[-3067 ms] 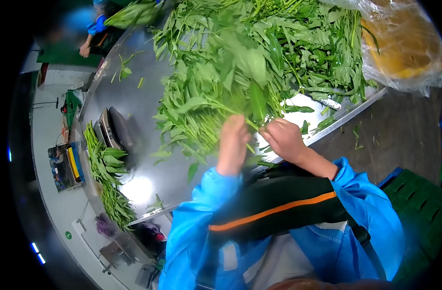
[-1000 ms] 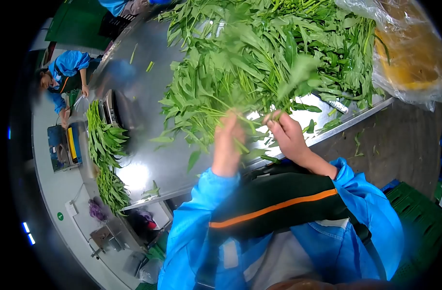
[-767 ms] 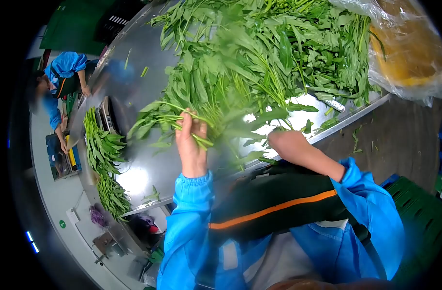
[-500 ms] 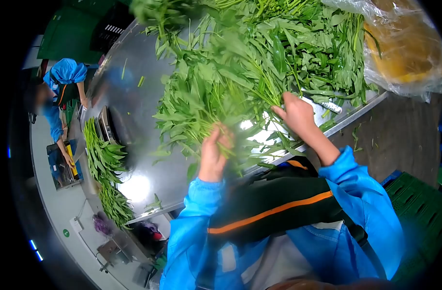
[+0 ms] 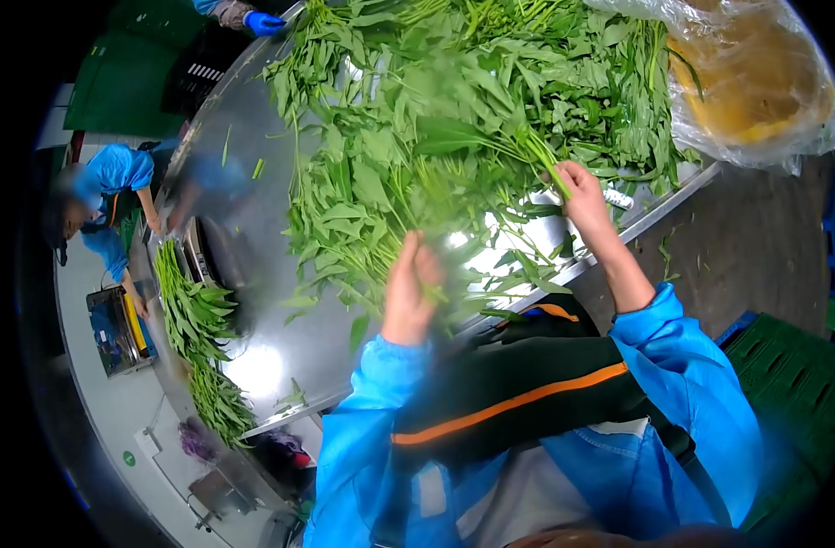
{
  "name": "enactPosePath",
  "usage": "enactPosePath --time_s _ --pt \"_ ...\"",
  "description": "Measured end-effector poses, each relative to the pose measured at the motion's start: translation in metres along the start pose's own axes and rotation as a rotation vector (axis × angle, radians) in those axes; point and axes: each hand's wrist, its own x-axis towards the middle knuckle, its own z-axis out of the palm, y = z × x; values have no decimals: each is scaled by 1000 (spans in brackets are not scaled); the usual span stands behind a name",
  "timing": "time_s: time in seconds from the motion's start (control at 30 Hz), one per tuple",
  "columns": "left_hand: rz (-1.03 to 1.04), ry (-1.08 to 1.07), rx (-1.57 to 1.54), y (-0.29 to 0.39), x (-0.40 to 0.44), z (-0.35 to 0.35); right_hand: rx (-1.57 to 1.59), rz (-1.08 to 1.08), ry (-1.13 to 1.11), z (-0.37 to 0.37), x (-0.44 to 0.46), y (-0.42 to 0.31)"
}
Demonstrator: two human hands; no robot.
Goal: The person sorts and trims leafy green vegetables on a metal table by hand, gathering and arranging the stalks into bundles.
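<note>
Outward and up from where it was half a second ago, the right hand (image 5: 586, 197) now pinches a few stems (image 5: 540, 155) over the heap (image 5: 372, 173) on the table (image 5: 276, 274). Blurred, the left hand (image 5: 410, 290) is curled round a bunch (image 5: 381, 256) at the near edge.

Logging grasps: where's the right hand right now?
Head view, right of centre: the right hand grips green stems beside the leafy pile, just left of the white patterned object.
</note>
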Motion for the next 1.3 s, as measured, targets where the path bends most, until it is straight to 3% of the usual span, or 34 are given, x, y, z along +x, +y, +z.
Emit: enactPosePath --time_s 0.03,0.17,0.27,0.33,0.47,0.57,0.6,0.67,0.7,0.93,1.23,1.3 --pt "20 4 33 1 -1 2 -301 -247 178 1 -3 -2" --pt "132 52 121 0 -12 4 -324 -556 322 2 -40 -47" --pt "159 66 150 -5 -10 5 -826 -512 55 13 -26 3" --pt "180 54 151 -4 -5 6 -767 -416 80 18 -41 -15" --pt "180 66 200 -4 -17 0 25 -189 -64 4 -26 -29" --pt "210 72 214 -1 -20 0 85 -452 19 9 -66 -81" --pt "214 54 216 -1 -24 -1 -31 -468 24 5 -70 -82" --pt "226 12 220 0 -24 1 -358 -271 -24 17 -45 -54" --pt "226 4 226 -2 -25 0 -617 -437 53 26 -42 -30" --pt "218 -68 334 -9 -29 16 -793 -908 165 58 -63 -26" --pt "190 -64 480 -28 -17 20 -958 -1138 75 85 -75 -10" --pt "228 -46 464 -30 -11 18 -906 -1098 77 86 -76 -11"
